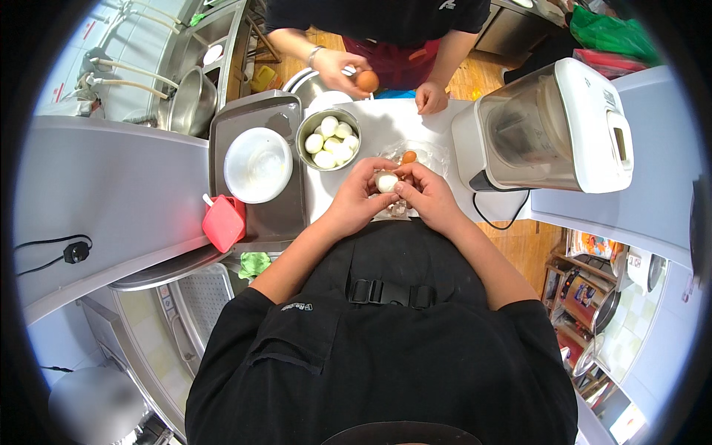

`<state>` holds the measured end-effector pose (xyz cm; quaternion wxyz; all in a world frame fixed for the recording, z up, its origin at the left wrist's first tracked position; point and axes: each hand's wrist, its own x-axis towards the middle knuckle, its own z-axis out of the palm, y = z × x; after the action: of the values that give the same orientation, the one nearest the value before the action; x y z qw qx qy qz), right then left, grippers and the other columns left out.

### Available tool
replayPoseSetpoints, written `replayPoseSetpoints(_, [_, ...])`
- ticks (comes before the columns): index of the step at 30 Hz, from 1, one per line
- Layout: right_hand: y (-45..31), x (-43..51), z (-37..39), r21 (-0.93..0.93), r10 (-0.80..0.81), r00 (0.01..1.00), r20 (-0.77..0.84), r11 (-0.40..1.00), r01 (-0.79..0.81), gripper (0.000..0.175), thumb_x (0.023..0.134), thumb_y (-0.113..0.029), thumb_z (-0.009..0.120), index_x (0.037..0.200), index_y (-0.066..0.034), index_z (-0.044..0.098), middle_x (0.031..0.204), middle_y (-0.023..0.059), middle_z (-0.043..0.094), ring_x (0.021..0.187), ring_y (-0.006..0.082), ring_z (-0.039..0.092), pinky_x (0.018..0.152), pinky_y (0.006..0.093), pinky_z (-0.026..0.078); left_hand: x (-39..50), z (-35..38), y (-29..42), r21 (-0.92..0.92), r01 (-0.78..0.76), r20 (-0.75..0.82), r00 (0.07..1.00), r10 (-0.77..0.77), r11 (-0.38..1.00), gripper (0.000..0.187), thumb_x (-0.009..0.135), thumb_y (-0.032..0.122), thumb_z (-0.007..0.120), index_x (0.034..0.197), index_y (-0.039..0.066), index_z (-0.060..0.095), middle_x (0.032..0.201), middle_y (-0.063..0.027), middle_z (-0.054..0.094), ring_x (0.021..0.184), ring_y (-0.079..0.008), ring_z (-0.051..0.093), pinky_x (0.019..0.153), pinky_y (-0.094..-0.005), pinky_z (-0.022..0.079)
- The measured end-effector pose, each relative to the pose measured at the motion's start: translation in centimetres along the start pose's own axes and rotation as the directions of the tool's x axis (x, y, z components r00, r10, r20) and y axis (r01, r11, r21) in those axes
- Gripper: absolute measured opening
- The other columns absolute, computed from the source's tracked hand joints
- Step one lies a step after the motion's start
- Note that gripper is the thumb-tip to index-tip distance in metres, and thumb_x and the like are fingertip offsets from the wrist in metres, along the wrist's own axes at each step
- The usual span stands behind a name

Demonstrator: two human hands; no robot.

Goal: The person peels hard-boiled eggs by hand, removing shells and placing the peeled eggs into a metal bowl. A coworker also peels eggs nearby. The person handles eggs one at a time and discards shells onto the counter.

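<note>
A peeled white egg [386, 182] is held between the fingers of my left hand [361, 194] and my right hand [425, 194], low over the near edge of the white table [325, 197]. Under and beyond my hands lies a clear plastic bag [436, 157] with bits of shell on it. A brown egg [409, 157] rests there, just past my right fingertips. To the left of the bag, a steel bowl [302, 146] holds several peeled eggs [329, 127].
Across the table a co-worker's hand [340, 69] holds a brown egg [367, 81]. A grey tray [261, 222] with a white plastic bowl [258, 165] and a red container [223, 223] stands left. A large white appliance [598, 128] with a black cord [503, 227] stands right.
</note>
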<state>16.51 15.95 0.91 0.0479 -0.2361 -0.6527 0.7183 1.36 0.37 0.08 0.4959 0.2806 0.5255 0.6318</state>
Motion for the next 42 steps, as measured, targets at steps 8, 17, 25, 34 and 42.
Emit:
replayPoseSetpoints(8, [-1.7,-0.4,0.7,-0.343,-0.107,0.987,-0.119,0.937,0.06,0.023,0.105,-0.015,0.066,0.12,0.0012,0.074,0.083,0.0157,0.074,0.073,0.0215,0.07,0.071,0.0365,0.055,-0.4,-0.1,0.0,0.106,-0.043,-0.003,0.999,0.044,0.993,0.044,0.096,-0.007,0.08,0.134,0.004,0.061,0.132,-0.0046,0.057,0.102,-0.0122,0.071,0.086,-0.0283,0.06])
replayPoseSetpoints(17, [-0.2,0.1,0.2,-0.123,-0.007,0.986,-0.169,0.992,-0.014,0.022,0.109,-0.013,0.063,0.117,0.0021,0.077,0.087,0.012,0.077,0.073,0.0171,0.072,0.07,0.0328,0.057,-0.6,-0.5,-0.4,-0.028,0.041,0.047,0.998,-0.04,0.999,0.049,0.097,-0.01,0.077,0.14,0.005,0.057,0.13,-0.007,0.062,0.113,-0.013,0.069,0.09,-0.0294,0.061])
replayPoseSetpoints(25, [2.1,0.4,-0.8,0.088,0.101,0.975,-0.197,0.992,-0.085,0.021,0.116,-0.012,0.058,0.122,0.0015,0.073,0.088,0.0034,0.072,0.072,0.008,0.065,0.068,0.0255,0.054,-0.5,-0.7,0.1,-0.073,-0.028,-0.025,0.999,0.026,0.997,0.052,0.099,-0.005,0.076,0.145,0.005,0.055,0.139,-0.0067,0.064,0.126,-0.0137,0.063,0.103,-0.0327,0.058])
replayPoseSetpoints(34, [0.9,-0.5,-1.4,0.042,0.063,0.969,-0.237,0.998,-0.054,0.02,0.113,-0.013,0.061,0.117,-0.0005,0.077,0.087,0.0012,0.069,0.072,0.007,0.062,0.069,0.0251,0.053,-0.2,-1.3,0.2,-0.207,0.073,-0.178,0.978,-0.111,0.976,0.049,0.098,-0.001,0.081,0.143,0.005,0.061,0.133,-0.0023,0.067,0.122,-0.0142,0.063,0.11,-0.0335,0.053])
replayPoseSetpoints(42, [1.5,0.6,-1.7,-0.807,-0.4,0.901,-0.168,0.581,0.107,0.031,0.115,-0.021,0.063,0.135,0.0,0.074,0.11,0.0069,0.077,0.087,0.0098,0.07,0.074,0.0286,0.058,0.0,-1.1,-0.4,0.044,-0.057,-0.127,0.99,0.062,0.997,0.051,0.095,-0.003,0.082,0.142,0.003,0.062,0.133,-0.0049,0.066,0.118,-0.0156,0.066,0.105,-0.034,0.055])
